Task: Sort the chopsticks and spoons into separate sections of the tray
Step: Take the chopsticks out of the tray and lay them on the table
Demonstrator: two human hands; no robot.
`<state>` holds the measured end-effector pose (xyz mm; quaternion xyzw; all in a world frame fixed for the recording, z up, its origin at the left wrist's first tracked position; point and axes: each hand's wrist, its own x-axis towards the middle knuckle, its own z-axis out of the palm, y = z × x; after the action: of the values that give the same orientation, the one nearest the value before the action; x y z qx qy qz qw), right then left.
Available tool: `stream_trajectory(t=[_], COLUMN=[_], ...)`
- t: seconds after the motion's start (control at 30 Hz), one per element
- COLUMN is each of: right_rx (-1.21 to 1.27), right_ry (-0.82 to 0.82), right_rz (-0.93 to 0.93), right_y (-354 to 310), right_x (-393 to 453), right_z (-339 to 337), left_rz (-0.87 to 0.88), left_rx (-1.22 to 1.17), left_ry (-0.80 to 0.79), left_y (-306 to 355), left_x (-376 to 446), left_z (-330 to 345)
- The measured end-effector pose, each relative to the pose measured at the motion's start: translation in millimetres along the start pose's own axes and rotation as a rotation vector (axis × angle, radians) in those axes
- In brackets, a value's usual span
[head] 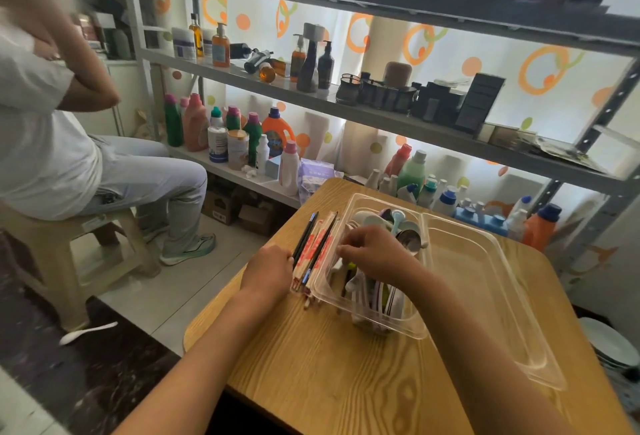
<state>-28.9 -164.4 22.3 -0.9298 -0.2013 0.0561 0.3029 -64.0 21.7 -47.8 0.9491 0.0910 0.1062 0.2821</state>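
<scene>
Nearest the camera, two bare forearms reach out over the light wood-grain bench (346, 382) toward a clear plastic two-section tray (491, 299). The left hand (268, 270) rests at the bench's left edge with its fingers curled against the near end of a bundle of paper-sleeved and dark chopsticks (313, 254), which lies on the bench just beside the tray's left wall and not in any section. The right hand (372, 251) is over the left section with fingertips drawn together, apparently pinching something small (what exactly cannot be told) among the jumble of white ceramic, pale blue and metal spoons (398, 227) and a few sticks left there. The right section looks bare. The bundle sits close to the bench edge, so a careless nudge by the left hand could roll sticks off onto the floor, where one white spoon (88, 330) already lies. Pulling a stick from under the spoons may drag or flip a spoon out over the low rim. The light tray itself could slide if the right hand tugs sideways with nothing steadying it.
</scene>
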Motion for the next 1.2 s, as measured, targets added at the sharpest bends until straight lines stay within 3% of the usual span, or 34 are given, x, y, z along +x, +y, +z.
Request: stream_trajectory(t=[0.13,0.27,0.4,0.57,1.2], right_rx=[-0.183,-0.309,-0.45,-0.58,-0.7], right_ry=[-0.052,-0.098,-0.113,-0.246,-0.333], right_rz=[0.057,0.097,0.074,0.073,-0.18], right_y=[-2.6,-10.5,-16.5,-18.8,-20.5], right_x=[2.5,6.4,7.5,9.2,-6.0], right_z=[4.9,8.7,10.3,15.2,17.7], left_rz=[0.092,0.091,0.151,0.122,0.109], left_rx=[-0.137,-0.382,-0.299,-0.326,-0.395], left_ry=[0.012,-0.153,-0.183,-0.2,-0.293], left_y=[13.3,31.5,26.5,26.0,28.4], left_x=[-1.9,-4.1,-3.8,-1.1,4.2], left_z=[-4.0,-10.0,-5.5,-3.1,-11.4])
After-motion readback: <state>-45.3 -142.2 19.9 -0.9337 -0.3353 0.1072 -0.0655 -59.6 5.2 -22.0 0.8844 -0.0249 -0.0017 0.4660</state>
